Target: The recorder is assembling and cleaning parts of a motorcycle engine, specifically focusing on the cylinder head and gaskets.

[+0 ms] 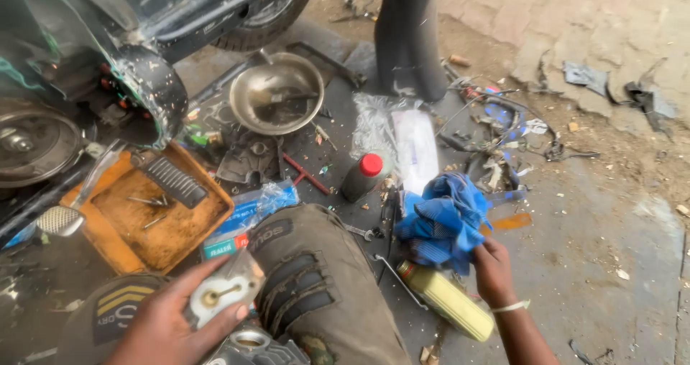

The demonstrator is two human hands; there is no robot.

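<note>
— What do we have in our left hand [169,322]?

— A small pale metal engine part with a round brass-coloured fitting in its face [224,291]. We grasp it between thumb and fingers, low in the view, just left of our knee in the worn grey padded trousers [316,279].

— And our right hand [493,271]?

— It reaches out to the crumpled blue checked cloth [443,221] on the ground. The fingers are clenched on the cloth's lower edge, so we are gripping it. A thin pale band sits on that wrist.

— What lies beside the cloth?

— A yellow plastic bottle with a green cap [447,300] lies on its side just below it, touching the concrete near our wrist. To the left stands a dark bottle with a red cap [363,176], tilted, next to a clear plastic bag [399,138].

— Further off?

— A round dented steel bowl [277,95] sits near the top, with a tool resting in it. On the left, a shallow orange tray [115,243] holds a black ribbed footrest [172,178] and a few loose bolts. A dark scooter body [129,27] fills the upper left corner, and tangled wires [503,131] lie at the right on the stained ground.
</note>
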